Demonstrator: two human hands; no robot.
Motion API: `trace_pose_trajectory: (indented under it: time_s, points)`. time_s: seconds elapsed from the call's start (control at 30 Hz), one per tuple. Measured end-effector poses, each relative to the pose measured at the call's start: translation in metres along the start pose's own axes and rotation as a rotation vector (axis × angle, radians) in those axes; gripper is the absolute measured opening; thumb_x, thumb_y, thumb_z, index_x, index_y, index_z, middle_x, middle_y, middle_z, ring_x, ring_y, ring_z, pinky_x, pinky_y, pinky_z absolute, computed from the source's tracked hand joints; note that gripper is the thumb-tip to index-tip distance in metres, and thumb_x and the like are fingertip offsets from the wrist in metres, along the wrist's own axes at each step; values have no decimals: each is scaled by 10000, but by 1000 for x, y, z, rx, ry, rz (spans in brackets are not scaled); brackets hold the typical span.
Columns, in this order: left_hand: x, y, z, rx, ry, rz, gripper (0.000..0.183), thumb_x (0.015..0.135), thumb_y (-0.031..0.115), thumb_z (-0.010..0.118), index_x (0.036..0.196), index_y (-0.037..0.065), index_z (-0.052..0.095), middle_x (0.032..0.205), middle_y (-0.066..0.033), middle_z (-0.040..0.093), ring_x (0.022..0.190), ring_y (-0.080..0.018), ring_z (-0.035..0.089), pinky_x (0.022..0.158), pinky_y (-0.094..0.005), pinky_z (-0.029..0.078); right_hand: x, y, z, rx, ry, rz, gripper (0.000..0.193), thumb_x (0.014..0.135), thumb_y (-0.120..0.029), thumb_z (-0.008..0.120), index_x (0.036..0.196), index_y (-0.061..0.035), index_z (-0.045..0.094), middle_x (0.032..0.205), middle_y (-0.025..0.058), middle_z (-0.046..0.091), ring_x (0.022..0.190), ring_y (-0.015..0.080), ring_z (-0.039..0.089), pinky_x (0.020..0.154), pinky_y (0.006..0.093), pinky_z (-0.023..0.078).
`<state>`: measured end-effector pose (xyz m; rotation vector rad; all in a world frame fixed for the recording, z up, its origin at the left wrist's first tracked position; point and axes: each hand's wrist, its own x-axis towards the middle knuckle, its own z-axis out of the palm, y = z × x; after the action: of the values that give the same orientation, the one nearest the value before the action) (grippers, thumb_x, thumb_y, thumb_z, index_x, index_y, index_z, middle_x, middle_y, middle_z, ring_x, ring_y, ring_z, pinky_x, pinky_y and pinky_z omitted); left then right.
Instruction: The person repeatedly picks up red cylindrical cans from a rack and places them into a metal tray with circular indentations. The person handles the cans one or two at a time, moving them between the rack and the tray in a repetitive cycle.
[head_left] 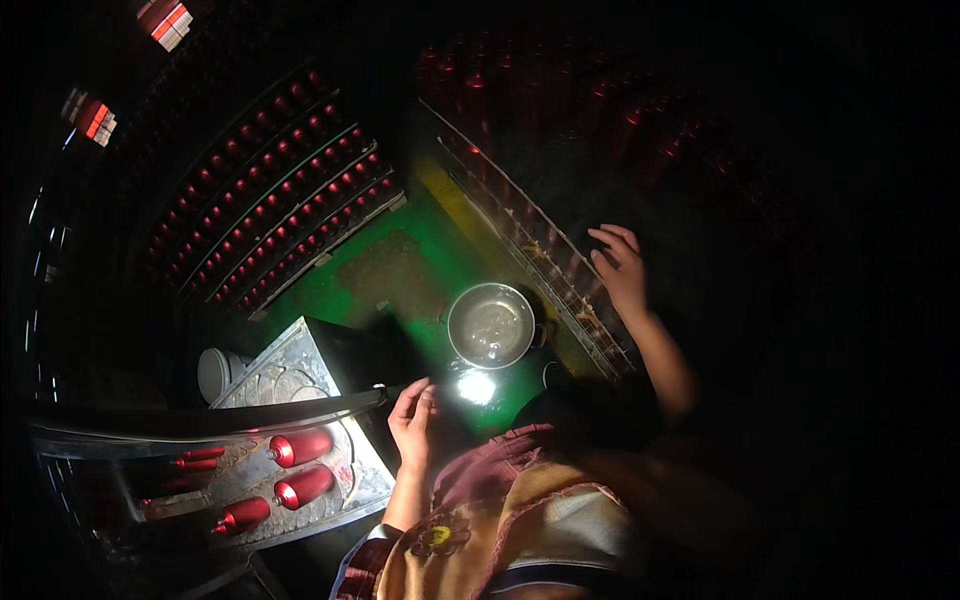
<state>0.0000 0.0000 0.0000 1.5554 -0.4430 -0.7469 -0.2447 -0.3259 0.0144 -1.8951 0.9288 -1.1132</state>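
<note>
Left hand (413, 418) loosely open, empty, at the edge of a metal tray (300, 372) holding red bottles (300, 447) laid flat, right hand (620, 268) spread open resting on a rack (540, 255), steel bowl (490, 325) on floor between.

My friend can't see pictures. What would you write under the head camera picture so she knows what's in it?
In a very dark room, a person's left hand hovers open beside a metal tray holding red bottles, while the right hand rests open on a long rack. A shiny metal bowl sits on the green floor between the hands, and rows of red bottles fill crates behind.
</note>
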Motion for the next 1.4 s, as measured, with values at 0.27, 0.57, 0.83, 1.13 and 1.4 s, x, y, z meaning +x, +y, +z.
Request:
trace_pose_trajectory:
  time_s: [0.27,0.57,0.83,1.13,1.4]
  points:
    - [44,12,9,19,283,-153,273,1017,325,596,1021,75,706,843,19,667,710,-65,596,614,-221,470,39,38,-7,262,-86,162,280,852,109,612,1070,-29,721,1100,61,590,906,131,599,784,235,482]
    - [195,-28,-45,-543,621,-202,295,1016,267,597,842,42,675,829,-76,698,703,-142,640,607,-274,521,82,26,92,350,-260,247,268,817,110,631,1042,-14,711,1076,92,618,947,170,623,801,268,508]
    - [441,-17,-161,-400,573,-159,314,994,357,621,954,55,701,863,-63,710,722,-151,655,628,-288,543,186,22,306,390,-232,130,163,872,60,655,988,-24,733,1056,95,625,862,148,639,686,238,544]
    - [566,88,-279,-345,552,-102,276,1012,296,604,1023,59,744,939,-42,735,808,-119,653,695,-289,530,400,-64,518,334,-414,129,123,873,46,617,958,-5,690,1032,69,566,970,185,577,827,273,491]
    - [650,186,-379,-226,634,133,283,1024,287,579,1040,51,735,957,-34,728,809,-95,644,698,-270,531,595,-159,638,199,-450,-389,254,866,68,612,1078,-43,702,1083,84,587,1011,180,600,786,262,487]
